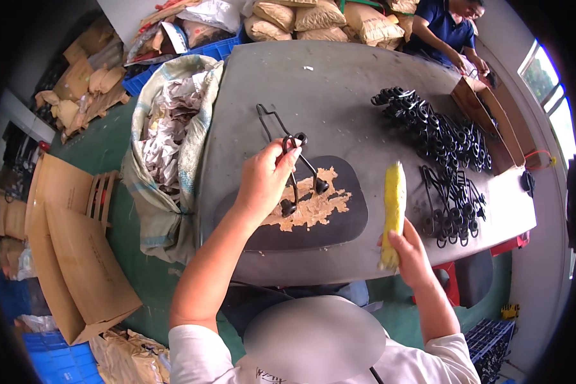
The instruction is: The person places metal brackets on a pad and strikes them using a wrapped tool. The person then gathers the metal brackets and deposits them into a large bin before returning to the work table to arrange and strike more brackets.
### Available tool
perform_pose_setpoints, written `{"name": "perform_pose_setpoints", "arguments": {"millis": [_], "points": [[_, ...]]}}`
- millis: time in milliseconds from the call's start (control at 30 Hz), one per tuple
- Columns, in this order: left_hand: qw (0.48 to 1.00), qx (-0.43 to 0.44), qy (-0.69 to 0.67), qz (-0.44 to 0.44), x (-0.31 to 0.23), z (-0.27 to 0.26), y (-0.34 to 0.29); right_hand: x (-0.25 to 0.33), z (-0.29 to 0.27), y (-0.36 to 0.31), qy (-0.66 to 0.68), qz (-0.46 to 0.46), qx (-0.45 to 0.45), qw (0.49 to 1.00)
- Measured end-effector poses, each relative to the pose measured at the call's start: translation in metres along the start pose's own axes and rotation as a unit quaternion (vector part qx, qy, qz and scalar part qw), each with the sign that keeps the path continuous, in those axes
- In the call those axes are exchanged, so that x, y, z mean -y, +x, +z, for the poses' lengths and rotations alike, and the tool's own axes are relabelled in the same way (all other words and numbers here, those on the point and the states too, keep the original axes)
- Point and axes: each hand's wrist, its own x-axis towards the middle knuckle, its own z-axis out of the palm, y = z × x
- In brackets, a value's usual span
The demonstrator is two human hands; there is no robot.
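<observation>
Have a dull grey table (pixel 326 102) filling the middle of the view, brightest at the right end, with a small white scrap (pixel 308 68) lying near the far edge. Carries a dark round-cornered pad (pixel 357 221) at the near side, bearing a ragged tan patch (pixel 310 214) (can't tell if paper or worn surface). Also holds black looped-wire parts on the right, in a big heap (pixel 432 128) farther back and a smaller cluster (pixel 451 201) just nearer, plus an open cardboard box (pixel 502 128) beside the heap.
</observation>
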Motion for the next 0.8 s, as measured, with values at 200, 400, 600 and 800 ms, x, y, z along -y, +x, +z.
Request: {"name": "perform_pose_setpoints", "arguments": {"millis": [200, 400, 600, 800], "points": [[0.997, -0.018, 0.068, 0.023, -0.006, -0.004, 0.0, 0.036, 0.032, -0.013, -0.007, -0.162, 0.08, 0.983], [0.992, -0.069, 0.063, 0.09, 0.0, 0.003, -0.003, 0.03, 0.052, 0.03, -0.417, 0.003, 0.192, 0.888], [0.984, -0.072, 0.111, 0.119, 0.002, -0.004, 0.0, 0.035, 0.047, -0.005, -0.325, -0.155, 0.095, 0.928], [0.993, -0.026, 0.107, 0.032, 0.008, -0.012, 0.01, 0.02, 0.057, -0.012, -0.378, -0.27, 0.222, 0.857]]}}
